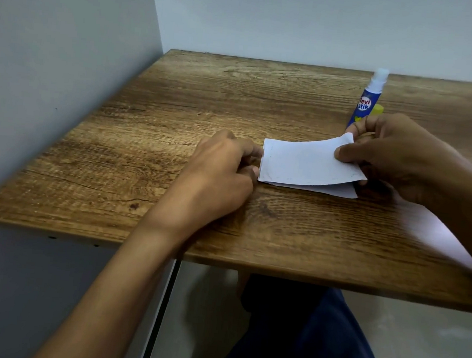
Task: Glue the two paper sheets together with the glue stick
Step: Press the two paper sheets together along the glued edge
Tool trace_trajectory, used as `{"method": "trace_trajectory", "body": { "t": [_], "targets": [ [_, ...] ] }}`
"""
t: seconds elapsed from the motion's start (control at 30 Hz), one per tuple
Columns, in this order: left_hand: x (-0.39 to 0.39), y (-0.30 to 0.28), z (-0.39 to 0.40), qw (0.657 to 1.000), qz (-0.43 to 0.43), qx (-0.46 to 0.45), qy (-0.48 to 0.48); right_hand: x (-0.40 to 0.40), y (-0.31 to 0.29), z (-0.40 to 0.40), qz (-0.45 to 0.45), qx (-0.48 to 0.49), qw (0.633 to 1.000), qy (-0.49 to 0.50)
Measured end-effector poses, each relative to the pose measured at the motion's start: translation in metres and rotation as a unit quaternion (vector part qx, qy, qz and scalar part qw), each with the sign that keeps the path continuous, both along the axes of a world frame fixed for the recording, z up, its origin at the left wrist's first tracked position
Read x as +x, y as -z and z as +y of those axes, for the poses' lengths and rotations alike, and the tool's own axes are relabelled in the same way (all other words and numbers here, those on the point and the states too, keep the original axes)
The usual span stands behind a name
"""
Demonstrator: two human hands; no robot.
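Two small white paper sheets lie stacked on the wooden table. The upper sheet (pixel 307 163) curls up at its right end, where my right hand (pixel 396 155) pinches it between thumb and fingers. The lower sheet (pixel 339 191) lies flat and shows only along the bottom right edge. My left hand (pixel 221 172) rests on the table with its fingertips at the left edge of both sheets. A blue glue stick (pixel 366 100) stands upright just behind my right hand, uncapped with its white tip exposed. A yellow cap (pixel 378 109) lies beside it.
The wooden table (pixel 178 102) sits in a corner, with grey walls to the left and behind. Its front edge runs across the lower middle of the view. My legs in dark trousers (pixel 301 336) show below the table.
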State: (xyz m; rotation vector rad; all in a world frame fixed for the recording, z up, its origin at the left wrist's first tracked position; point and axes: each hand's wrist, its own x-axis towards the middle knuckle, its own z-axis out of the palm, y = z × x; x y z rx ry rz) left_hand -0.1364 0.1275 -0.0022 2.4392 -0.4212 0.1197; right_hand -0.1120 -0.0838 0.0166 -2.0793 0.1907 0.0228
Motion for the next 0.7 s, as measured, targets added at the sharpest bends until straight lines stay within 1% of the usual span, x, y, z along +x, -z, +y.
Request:
{"method": "trace_trajectory", "body": {
  "t": [0.13, 0.33, 0.7],
  "targets": [
    [0.006, -0.002, -0.002, 1.0, 0.007, 0.016, 0.003, 0.001, 0.001, 0.0, -0.006, 0.0, 1.0, 0.0],
    [0.012, -0.005, -0.004, 0.998, -0.004, 0.062, 0.025, 0.001, 0.002, -0.001, -0.009, -0.003, 1.0, -0.002],
    [0.02, -0.005, -0.006, 0.992, -0.009, 0.117, 0.044, 0.003, 0.004, -0.001, -0.011, 0.007, 1.0, 0.003]
  ]
}}
